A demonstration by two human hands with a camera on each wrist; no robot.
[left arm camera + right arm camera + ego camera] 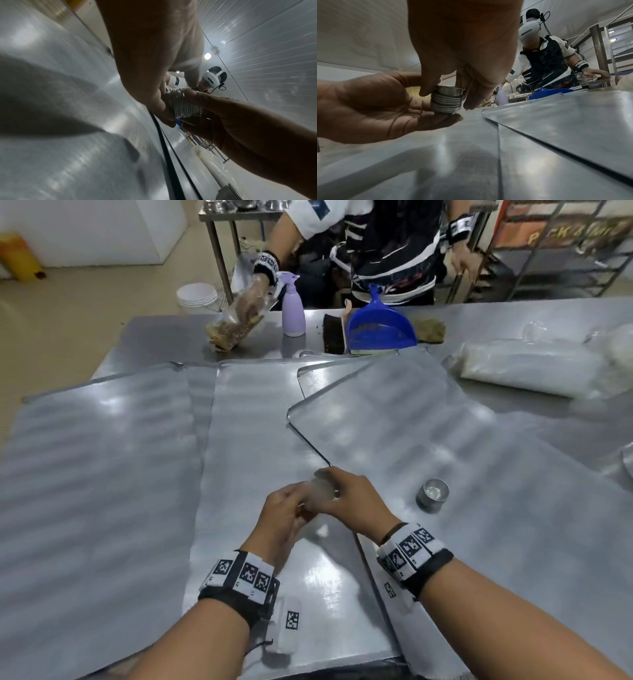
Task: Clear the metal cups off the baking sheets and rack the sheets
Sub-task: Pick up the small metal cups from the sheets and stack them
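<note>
A short stack of nested metal cups (pixel 320 487) is held over the middle baking sheet (pixel 253 412). My left hand (pixel 291 506) cradles the stack (pixel 446 104) from below and the side. My right hand (pixel 346 491) comes from above, and its fingertips pinch the top cup (pixel 449 91) sitting in the stack. The left wrist view shows the ribbed stack (pixel 182 104) between both hands. One single metal cup (pixel 432 490) stands upright on the right baking sheet (pixel 479 440), just right of my right hand. A further sheet (pixel 102 474) lies to the left.
The sheets overlap on a steel table (pixel 154 337). Along its far side stand a lilac spray bottle (pixel 293 309), a brush (pixel 334 333) and a blue dustpan (pixel 380 326). A plastic-wrapped white bundle (pixel 524 368) lies far right. Another person (pixel 376 251) works opposite; a metal rack (pixel 565 251) stands behind.
</note>
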